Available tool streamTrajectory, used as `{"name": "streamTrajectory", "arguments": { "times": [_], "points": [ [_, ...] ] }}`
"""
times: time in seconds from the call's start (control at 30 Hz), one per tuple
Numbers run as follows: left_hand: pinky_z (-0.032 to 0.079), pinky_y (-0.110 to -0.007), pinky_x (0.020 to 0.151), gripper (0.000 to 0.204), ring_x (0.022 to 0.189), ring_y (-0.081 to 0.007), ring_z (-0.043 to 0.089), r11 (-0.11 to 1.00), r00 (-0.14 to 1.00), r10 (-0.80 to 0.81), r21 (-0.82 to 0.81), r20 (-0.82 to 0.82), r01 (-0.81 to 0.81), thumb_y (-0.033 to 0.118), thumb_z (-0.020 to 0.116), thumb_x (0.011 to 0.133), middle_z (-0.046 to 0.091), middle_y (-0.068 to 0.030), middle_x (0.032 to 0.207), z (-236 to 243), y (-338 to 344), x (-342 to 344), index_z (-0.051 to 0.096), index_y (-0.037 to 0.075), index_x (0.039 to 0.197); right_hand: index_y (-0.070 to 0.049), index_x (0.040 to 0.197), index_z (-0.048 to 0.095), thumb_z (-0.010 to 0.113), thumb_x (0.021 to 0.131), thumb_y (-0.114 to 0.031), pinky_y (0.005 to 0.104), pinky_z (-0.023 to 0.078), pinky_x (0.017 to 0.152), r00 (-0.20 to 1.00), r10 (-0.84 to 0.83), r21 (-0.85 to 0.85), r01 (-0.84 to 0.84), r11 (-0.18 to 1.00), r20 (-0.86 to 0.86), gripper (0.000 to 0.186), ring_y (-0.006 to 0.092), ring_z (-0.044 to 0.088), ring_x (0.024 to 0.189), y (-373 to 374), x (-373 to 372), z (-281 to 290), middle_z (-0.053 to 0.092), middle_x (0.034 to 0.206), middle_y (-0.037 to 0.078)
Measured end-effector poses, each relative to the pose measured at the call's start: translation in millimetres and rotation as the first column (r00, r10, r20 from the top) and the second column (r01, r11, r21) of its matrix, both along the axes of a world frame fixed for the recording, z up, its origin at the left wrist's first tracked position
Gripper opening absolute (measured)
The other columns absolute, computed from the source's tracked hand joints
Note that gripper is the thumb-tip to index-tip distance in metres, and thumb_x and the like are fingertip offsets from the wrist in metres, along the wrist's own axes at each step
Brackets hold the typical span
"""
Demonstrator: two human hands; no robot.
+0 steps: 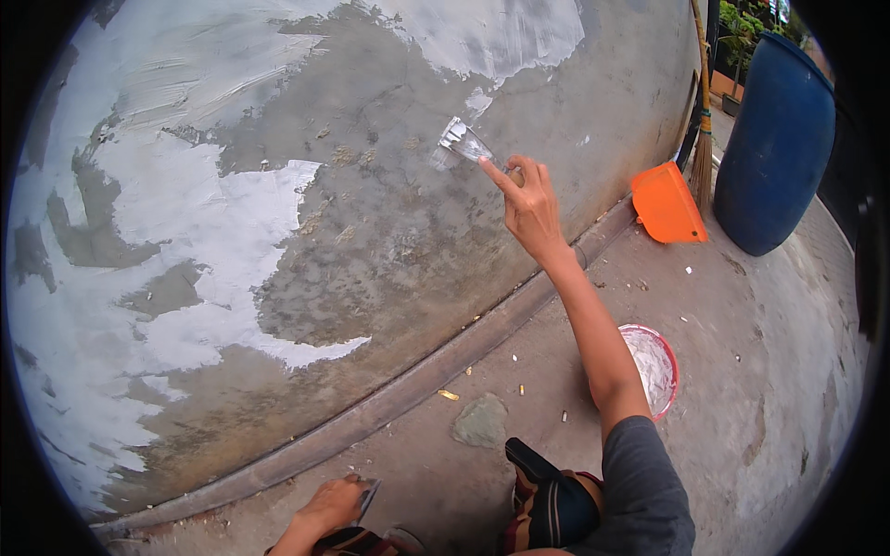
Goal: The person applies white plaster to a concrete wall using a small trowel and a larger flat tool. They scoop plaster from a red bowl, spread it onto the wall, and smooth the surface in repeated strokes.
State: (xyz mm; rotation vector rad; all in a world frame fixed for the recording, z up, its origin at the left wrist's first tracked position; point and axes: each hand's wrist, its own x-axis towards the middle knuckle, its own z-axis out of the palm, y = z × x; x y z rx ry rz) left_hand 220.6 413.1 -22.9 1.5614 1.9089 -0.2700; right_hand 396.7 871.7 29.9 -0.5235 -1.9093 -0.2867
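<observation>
My right hand (533, 211) is stretched out to the grey wall (389, 269), closed round the handle of a putty knife (473, 145). Its index finger lies along the blade, whose tip carries white putty and is at the wall surface. Uneven white putty (209, 246) covers much of the wall's left side and a patch at the top. Low down, my left hand (334, 505) is closed on a flat grey tool (369, 498), mostly hidden, so its kind is unclear. Beside my right forearm stands a red-rimmed bucket (676, 371) with white putty (649, 363) inside, partly hidden by the arm.
A low ledge (417, 389) follows the foot of the wall. An orange dustpan (667, 206), a broom (703, 171) and a large blue barrel (779, 144) stand at the far right. Small debris and a flat grey patch (480, 422) lie on the concrete floor.
</observation>
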Motion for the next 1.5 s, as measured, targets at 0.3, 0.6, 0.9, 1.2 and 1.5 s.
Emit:
{"name": "streamTrajectory", "arguments": {
  "times": [0.3,0.6,0.9,1.2,1.5],
  "points": [
    [0.05,-0.048,0.084,0.026,0.096,-0.0432,0.062,0.994,0.999,-0.019,0.107,0.048,0.014,0.001,0.051,0.08,0.062,-0.0257,0.105,-20.0,-8.2,-1.6,0.064,0.003,0.102,-0.012,0.136,0.052,0.058,0.082,0.002,0.0428,0.049,0.065,0.996,-0.025,-0.301,0.0,0.954,-0.08,0.056,0.0334,0.058,0.082,-49.7,16.4,19.0,0.05,0.102,0.017],
    [0.048,-0.046,0.091,0.034,0.101,-0.0407,0.061,0.982,0.995,-0.092,0.171,0.036,0.085,0.005,0.052,0.079,0.061,-0.0243,0.116,-9.4,3.3,3.2,0.064,0.007,0.11,-0.006,0.133,0.053,0.056,0.086,-0.002,0.0458,0.05,0.064,0.987,-0.138,-0.462,0.161,0.872,0.084,0.047,0.0368,0.063,0.074,-98.4,-31.7,29.8,0.054,0.1,0.019],
    [0.049,-0.047,0.087,0.026,0.1,-0.0422,0.061,0.978,0.99,-0.121,0.178,0.067,0.108,0.001,0.05,0.08,0.061,-0.0267,0.113,-8.3,3.3,3.6,0.062,0.001,0.102,0.0,0.131,0.053,0.056,0.084,-0.001,0.0461,0.052,0.064,0.997,-0.069,-0.398,0.071,0.915,0.02,0.047,0.04,0.064,0.072,-85.4,-8.1,53.0,0.052,0.101,0.023],
    [0.044,-0.044,0.1,0.043,0.113,-0.0366,0.058,0.993,0.995,-0.098,-0.061,0.034,0.1,0.009,0.051,0.08,0.054,-0.023,0.131,-12.7,7.9,-4.2,0.063,0.013,0.121,-0.006,0.132,0.055,0.056,0.087,-0.004,0.0424,0.051,0.061,0.992,0.07,-0.442,-0.016,0.897,0.104,0.045,0.0348,0.064,0.071,-122.9,-17.3,35.9,0.052,0.101,0.02],
    [0.045,-0.043,0.099,0.043,0.113,-0.0362,0.058,0.994,0.994,-0.105,-0.028,0.028,0.106,0.01,0.052,0.08,0.055,-0.0219,0.131,-20.3,9.2,-4.8,0.063,0.013,0.121,-0.009,0.144,0.042,0.056,0.092,-0.003,0.0357,0.048,0.06,0.97,0.09,-0.272,-0.151,0.95,-0.225,0.055,0.0216,0.055,0.067,-62.1,-60.9,18.6,0.048,0.105,0.015]
  ]
}}
